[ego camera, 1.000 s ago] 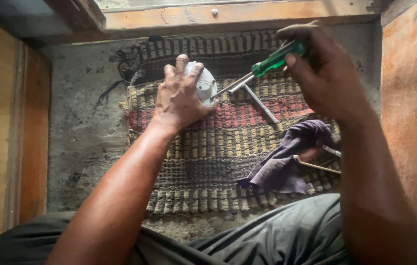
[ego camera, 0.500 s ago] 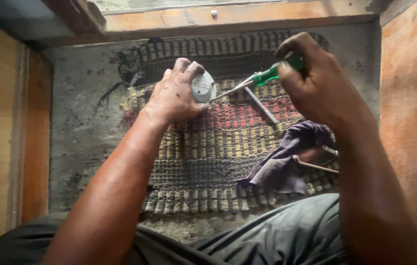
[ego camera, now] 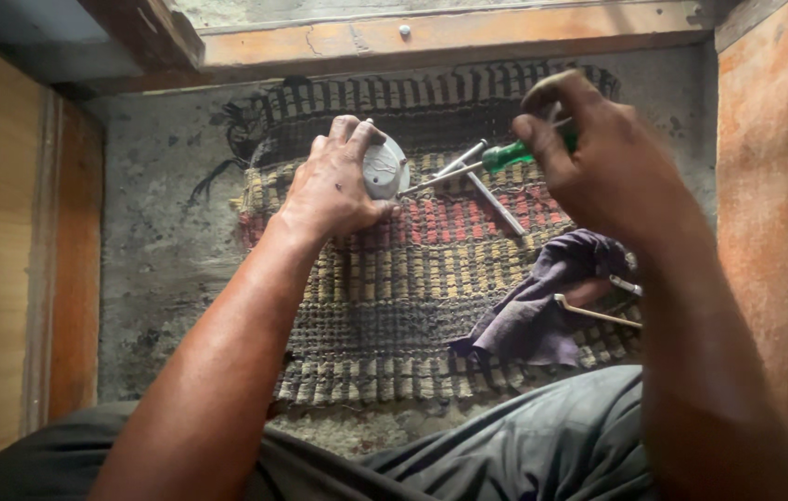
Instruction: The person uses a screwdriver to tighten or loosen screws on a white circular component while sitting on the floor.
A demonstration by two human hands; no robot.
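Left hand closed around a small round grey metal part, pressing it down onto the striped woven mat near the mat's far edge. Right hand gripping the green handle of a screwdriver, fingers curled tight round it, raised just above the mat's far right corner. Screwdriver shaft running leftward from the handle, tip touching the right side of the grey part. A second thin metal rod lying on the mat just below the screwdriver shaft, crossing under it at an angle. Dark purple cloth bunched on the right half of the mat, nearer the body than the rod. A slim metal tool with a pale handle poking out from under the cloth at the mat's right edge, kind unclear. Mat spread on a rough grey concrete floor, wooden beam beyond the mat's far edge, wooden panels to either side. Dark trousers at the mat's near edge.
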